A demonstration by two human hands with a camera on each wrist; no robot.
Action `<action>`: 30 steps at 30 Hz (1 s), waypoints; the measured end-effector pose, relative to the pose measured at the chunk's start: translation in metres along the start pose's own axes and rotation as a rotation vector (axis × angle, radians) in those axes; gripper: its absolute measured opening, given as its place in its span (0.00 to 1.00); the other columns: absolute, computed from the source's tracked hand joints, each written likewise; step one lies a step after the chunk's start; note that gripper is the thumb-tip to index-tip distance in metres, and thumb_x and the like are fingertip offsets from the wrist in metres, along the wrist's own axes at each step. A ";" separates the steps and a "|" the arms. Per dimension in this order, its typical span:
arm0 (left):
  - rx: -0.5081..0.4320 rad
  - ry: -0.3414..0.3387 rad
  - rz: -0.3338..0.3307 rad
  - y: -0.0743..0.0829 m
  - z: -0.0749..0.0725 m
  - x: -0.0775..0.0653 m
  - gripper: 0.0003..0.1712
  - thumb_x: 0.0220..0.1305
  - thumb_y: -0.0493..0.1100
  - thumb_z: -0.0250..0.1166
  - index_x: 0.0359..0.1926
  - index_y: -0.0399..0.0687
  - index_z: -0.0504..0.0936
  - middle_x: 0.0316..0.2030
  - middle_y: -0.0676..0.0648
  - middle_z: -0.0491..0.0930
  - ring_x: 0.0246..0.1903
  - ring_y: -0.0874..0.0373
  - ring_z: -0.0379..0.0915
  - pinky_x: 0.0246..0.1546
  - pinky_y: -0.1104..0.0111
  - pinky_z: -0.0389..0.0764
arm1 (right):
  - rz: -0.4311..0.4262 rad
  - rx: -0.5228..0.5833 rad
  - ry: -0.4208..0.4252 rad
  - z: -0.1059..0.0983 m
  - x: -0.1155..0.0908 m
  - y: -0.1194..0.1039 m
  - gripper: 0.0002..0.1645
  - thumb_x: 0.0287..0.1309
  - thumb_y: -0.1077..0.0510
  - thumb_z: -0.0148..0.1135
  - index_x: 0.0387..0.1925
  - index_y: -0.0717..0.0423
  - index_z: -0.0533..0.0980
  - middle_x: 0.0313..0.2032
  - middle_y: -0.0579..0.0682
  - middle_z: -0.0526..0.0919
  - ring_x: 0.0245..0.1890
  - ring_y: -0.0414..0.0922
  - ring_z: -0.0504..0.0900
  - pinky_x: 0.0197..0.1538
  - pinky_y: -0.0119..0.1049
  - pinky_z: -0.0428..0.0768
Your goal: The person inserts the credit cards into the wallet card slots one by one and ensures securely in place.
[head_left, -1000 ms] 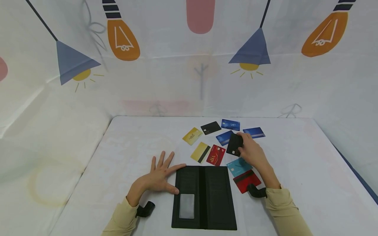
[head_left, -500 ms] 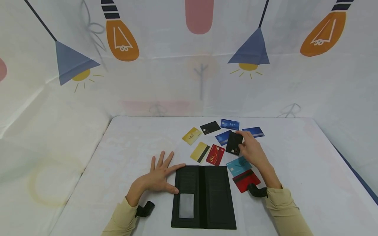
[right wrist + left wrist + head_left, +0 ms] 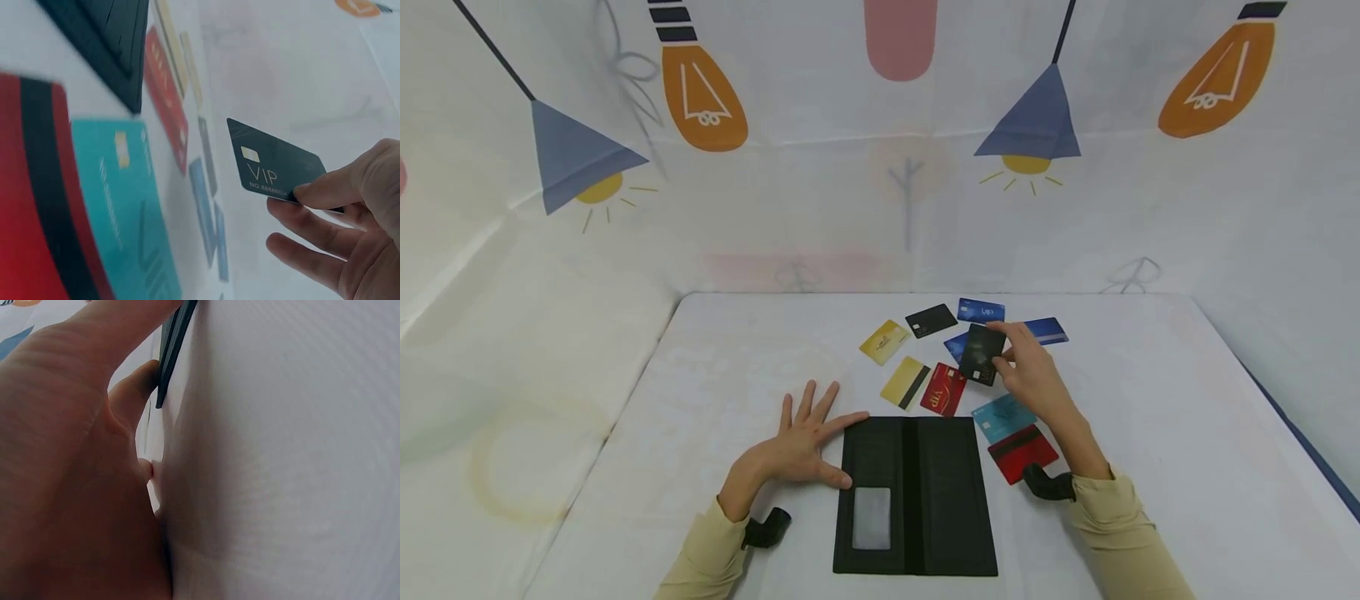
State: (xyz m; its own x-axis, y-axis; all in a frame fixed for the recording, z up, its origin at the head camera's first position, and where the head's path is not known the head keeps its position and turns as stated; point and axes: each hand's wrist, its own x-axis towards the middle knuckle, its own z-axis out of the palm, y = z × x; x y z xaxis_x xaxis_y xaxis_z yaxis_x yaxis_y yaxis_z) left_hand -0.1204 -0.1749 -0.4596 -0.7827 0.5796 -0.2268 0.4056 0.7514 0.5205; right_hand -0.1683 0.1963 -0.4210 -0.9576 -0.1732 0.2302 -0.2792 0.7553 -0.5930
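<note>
My right hand [image 3: 1032, 372] pinches a black VIP card [image 3: 275, 164] between thumb and fingers. The right wrist view shows this card raised off the table, its gold chip and lettering facing the camera. In the head view it overlaps a blue card [image 3: 957, 345] lying behind it. My left hand [image 3: 801, 446] lies with fingers spread at the left edge of an unfolded black wallet [image 3: 951, 500]. Its thumb and index finger touch the wallet's edge, as the left wrist view also shows. A clear window pocket [image 3: 872, 518] sits in the wallet's lower left.
Around the wallet's far side lie a red VIP card [image 3: 943, 389], a striped yellow card [image 3: 905, 382], a gold card [image 3: 883, 342], another black card [image 3: 931, 320] and two more blue cards. A teal card [image 3: 1002, 417] and a striped red card [image 3: 1022, 453] lie right of the wallet.
My right hand has lifted the black card and moved it slightly left and away, tilting it. My left hand stays at the wallet's edge. The head view has shifted slightly.
</note>
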 end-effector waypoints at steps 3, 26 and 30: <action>-0.002 0.004 -0.001 0.000 0.000 0.000 0.53 0.48 0.68 0.73 0.74 0.67 0.62 0.78 0.37 0.33 0.74 0.32 0.15 0.65 0.33 0.20 | -0.035 0.018 0.009 0.003 -0.001 -0.010 0.31 0.61 0.72 0.59 0.65 0.60 0.67 0.57 0.62 0.72 0.42 0.57 0.83 0.42 0.52 0.84; 0.008 -0.002 0.001 0.002 -0.002 0.001 0.53 0.49 0.67 0.74 0.74 0.66 0.61 0.78 0.35 0.34 0.73 0.30 0.15 0.65 0.32 0.20 | -0.215 0.097 -0.045 0.040 -0.019 -0.067 0.31 0.60 0.71 0.62 0.64 0.55 0.69 0.51 0.54 0.75 0.34 0.43 0.78 0.31 0.30 0.79; 0.011 -0.002 0.003 0.001 -0.002 0.001 0.53 0.49 0.67 0.73 0.74 0.67 0.61 0.78 0.35 0.34 0.73 0.30 0.16 0.65 0.32 0.21 | -0.251 0.129 -0.068 0.048 -0.022 -0.075 0.30 0.60 0.72 0.61 0.63 0.55 0.70 0.50 0.52 0.76 0.33 0.41 0.76 0.33 0.29 0.80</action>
State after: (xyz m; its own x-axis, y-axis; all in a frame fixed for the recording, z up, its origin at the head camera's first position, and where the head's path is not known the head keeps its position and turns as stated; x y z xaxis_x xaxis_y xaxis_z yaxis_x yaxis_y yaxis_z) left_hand -0.1212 -0.1742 -0.4577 -0.7803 0.5826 -0.2273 0.4132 0.7531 0.5120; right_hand -0.1293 0.1133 -0.4187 -0.8589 -0.3896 0.3324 -0.5104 0.5979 -0.6180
